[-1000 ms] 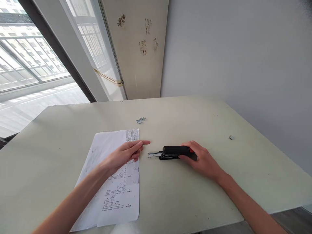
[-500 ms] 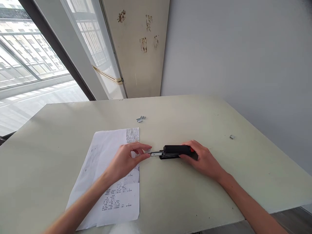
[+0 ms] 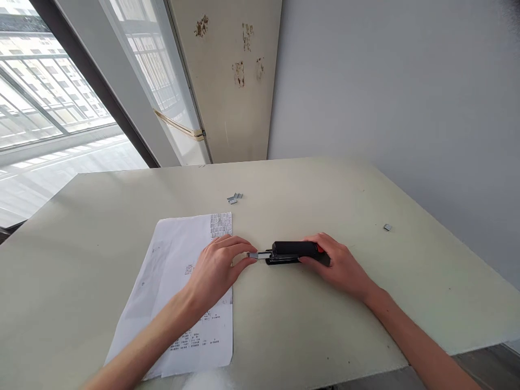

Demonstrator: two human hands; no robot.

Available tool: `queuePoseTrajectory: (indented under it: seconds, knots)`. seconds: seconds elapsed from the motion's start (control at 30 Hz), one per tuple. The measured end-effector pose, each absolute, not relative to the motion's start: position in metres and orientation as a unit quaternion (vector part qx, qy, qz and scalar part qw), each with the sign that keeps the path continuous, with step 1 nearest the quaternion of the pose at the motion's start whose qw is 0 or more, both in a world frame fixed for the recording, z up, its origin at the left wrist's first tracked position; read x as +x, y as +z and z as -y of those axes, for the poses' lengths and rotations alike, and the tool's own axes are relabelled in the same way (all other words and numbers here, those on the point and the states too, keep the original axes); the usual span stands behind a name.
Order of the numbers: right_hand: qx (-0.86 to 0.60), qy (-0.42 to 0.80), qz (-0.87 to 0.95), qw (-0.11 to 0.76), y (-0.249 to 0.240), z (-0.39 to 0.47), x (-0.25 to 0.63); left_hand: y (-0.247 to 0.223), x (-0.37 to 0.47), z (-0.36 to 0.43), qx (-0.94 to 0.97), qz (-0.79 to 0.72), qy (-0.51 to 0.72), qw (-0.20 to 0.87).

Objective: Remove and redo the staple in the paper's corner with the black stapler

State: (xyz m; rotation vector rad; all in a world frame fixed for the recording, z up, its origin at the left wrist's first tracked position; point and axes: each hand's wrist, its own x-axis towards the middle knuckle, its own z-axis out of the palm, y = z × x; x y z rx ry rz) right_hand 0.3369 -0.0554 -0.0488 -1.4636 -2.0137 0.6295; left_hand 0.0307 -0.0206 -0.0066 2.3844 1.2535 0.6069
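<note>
A black stapler [image 3: 293, 248] lies on the table, its metal staple tray [image 3: 265, 254] sticking out to the left. My right hand [image 3: 339, 265] is wrapped round the stapler's right end, by a red part [image 3: 319, 249]. At the tray's outer end, my left hand [image 3: 221, 265] pinches a short strip of staples [image 3: 252, 255] between thumb and fingers. The strip lines up with the tray and seems to touch it. Beneath my left hand and forearm lie printed paper sheets [image 3: 170, 244], partly hidden.
Several short staple strips [image 3: 234, 199] lie in a small pile beyond the paper. Another small staple piece [image 3: 387, 227] sits at the right. The pale table [image 3: 304, 330] meets a cabinet [image 3: 227, 119] and a grey wall at the back. A window is at the left.
My left hand has moved slightly right and turned, bringing the staple strip down onto the tray's outer end. My right hand and the stapler have stayed nearly still.
</note>
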Motion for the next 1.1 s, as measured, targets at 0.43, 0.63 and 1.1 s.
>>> queuePoseTrajectory:
  seconds: [0.43, 0.63, 1.1]
  knots:
    - [-0.552, 0.254, 0.742, 0.284, -0.048, 0.056, 0.336, -0.009, 0.018, 0.013, 0.845, -0.446, 0.17, 0.241]
    - [-0.551, 0.33, 0.71, 0.288, -0.042, 0.055, 0.339, -0.009, 0.004, 0.004, 0.876, -0.305, 0.145, 0.345]
    - [-0.516, 0.37, 0.719, 0.284, -0.043, 0.052, 0.338, -0.022, 0.056, -0.025, 0.919, -0.226, 0.16, 0.282]
